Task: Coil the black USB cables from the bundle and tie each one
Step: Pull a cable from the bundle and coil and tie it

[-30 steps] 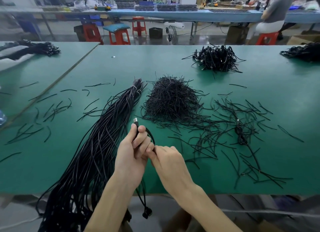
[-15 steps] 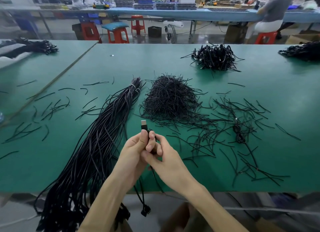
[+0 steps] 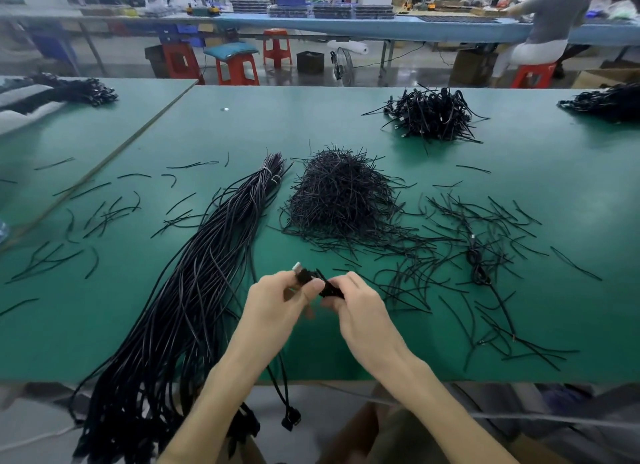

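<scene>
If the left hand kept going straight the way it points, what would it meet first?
Likely the heap of short black ties beyond the left hand; it seems raised off the table, so depth is unsure.

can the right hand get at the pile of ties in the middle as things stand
Probably yes: the pile of ties lies just beyond the right hand, nothing standing between, though that hand is pinching the cable.

Green worktop [image 3: 346, 117] fills foreground; second green worktop [image 3: 104, 131] adjoins at left. Behind: grey glossy floor [image 3: 398, 72], red stools [image 3: 277, 50], one with teal cushion [image 3: 231, 50], small floor fan [image 3: 343, 65], long blue bench [image 3: 346, 27], seated person [image 3: 550, 20] far right.
</scene>
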Available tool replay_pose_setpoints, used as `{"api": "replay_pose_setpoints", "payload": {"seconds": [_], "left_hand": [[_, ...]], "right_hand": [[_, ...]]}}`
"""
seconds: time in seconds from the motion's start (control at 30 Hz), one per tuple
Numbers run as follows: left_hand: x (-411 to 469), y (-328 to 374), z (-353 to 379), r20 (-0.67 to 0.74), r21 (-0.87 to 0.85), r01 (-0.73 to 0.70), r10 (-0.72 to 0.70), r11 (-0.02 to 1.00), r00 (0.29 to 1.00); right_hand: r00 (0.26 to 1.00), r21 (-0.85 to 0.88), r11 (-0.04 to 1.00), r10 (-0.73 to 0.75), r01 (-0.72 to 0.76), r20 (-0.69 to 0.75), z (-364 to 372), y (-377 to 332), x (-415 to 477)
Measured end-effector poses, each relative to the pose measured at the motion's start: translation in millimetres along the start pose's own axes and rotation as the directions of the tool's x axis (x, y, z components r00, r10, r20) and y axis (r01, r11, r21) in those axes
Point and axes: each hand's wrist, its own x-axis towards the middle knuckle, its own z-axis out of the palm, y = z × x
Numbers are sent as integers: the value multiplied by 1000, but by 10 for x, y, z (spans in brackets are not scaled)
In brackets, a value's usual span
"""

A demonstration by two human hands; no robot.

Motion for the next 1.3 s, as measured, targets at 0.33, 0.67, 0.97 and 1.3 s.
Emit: {"api": "replay_pose_setpoints", "payload": {"seconds": [0.33, 0.67, 0.97, 1.3], "left_hand": [[118, 3, -283, 176, 279, 8, -59, 960, 983], [172, -20, -179, 575, 368, -122, -122, 922, 809], [111, -118, 19, 270, 584, -219, 67, 782, 961], [168, -173, -161, 0, 544, -26, 31, 839, 1000]], "right_hand": [[980, -375, 907, -149, 189, 135, -101, 40, 5], [948, -473, 822, -264, 318, 177, -82, 54, 42], [953, -616, 750, -302, 242, 7, -139, 182, 45], [957, -566, 779, 155, -270, -243, -746, 611, 75]]}}
